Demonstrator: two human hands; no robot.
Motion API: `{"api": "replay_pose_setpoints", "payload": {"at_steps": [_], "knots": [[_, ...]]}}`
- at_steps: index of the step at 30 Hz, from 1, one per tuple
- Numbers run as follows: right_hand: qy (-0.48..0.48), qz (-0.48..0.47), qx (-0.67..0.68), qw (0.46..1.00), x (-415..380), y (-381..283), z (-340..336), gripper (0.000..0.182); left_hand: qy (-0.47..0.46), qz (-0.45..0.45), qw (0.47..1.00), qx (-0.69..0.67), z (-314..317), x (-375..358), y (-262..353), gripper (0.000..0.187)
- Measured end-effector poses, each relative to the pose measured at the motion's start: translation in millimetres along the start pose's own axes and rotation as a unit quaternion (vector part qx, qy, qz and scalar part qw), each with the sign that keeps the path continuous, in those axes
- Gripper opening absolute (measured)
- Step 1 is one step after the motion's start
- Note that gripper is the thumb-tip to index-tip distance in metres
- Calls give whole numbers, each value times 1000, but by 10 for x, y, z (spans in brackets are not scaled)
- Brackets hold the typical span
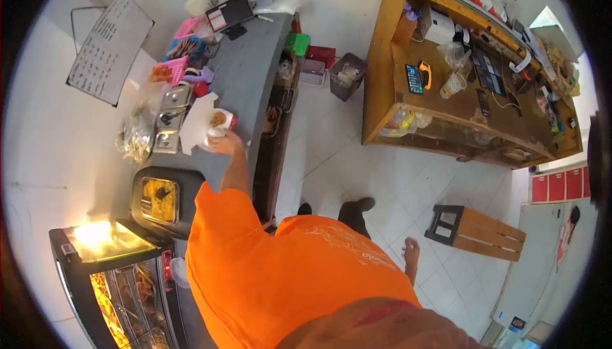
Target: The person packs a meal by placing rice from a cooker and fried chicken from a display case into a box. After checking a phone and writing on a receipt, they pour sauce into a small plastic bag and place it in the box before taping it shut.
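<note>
My left hand (226,144) reaches over the grey counter (245,62) into an open white takeaway box (194,129). Its fingers close on a small white round item (215,135), whose exact kind I cannot make out. Beside that item, inside the box, lies some golden-brown fried food (218,119). The box's lid is folded back toward the wall, and a red edge shows on its other side. Away from the counter, my right hand (411,251) hangs low over the tiled floor, fingers loosely apart, with nothing visible in it.
Metal food containers (167,142) and a black warmer with yellow food (159,200) line the wall side. A lit display case (115,247) stands nearer me. Across the floor are a wooden desk (440,110), a bin (348,87) and a wooden stool (488,233).
</note>
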State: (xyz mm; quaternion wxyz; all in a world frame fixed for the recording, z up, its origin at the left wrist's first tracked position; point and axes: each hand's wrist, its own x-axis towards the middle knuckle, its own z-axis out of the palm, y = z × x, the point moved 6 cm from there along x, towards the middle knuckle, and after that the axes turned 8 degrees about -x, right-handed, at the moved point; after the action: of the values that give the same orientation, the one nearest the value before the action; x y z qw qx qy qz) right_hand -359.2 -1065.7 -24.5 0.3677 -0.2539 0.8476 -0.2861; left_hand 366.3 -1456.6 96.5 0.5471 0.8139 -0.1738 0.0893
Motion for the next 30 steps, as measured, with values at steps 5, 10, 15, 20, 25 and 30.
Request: {"api": "replay_pose_setpoints", "payload": {"at_steps": [5, 10, 15, 20, 25, 30], "knots": [[-62, 26, -44, 997, 277, -83, -261, 29, -220, 238, 943, 70, 566, -1856, 1019, 64], [-26, -31, -92, 995, 1565, -611, -893, 36, -455, 53, 862, -215, 1302, -3822, 1918, 27], [49, -145, -170, 974, 2866, -2125, -1889, 34, -537, 147, 755, -347, 1788, -5117, 3797, 23], [58, -192, -11, 980, 3653, -3401, -2357, 32, -574, 200, 620, -496, 2392, -6228, 5470, 15], [21, -232, 2, 973, 4275, -3522, -2516, 36, -722, 204, 515, -414, 3354, -7690, 6508, 32], [86, -135, 62, 985, 4609, -2787, -3179, 30, -829, 104, 519, -178, 5319, -9077, 6654, 57]]}}
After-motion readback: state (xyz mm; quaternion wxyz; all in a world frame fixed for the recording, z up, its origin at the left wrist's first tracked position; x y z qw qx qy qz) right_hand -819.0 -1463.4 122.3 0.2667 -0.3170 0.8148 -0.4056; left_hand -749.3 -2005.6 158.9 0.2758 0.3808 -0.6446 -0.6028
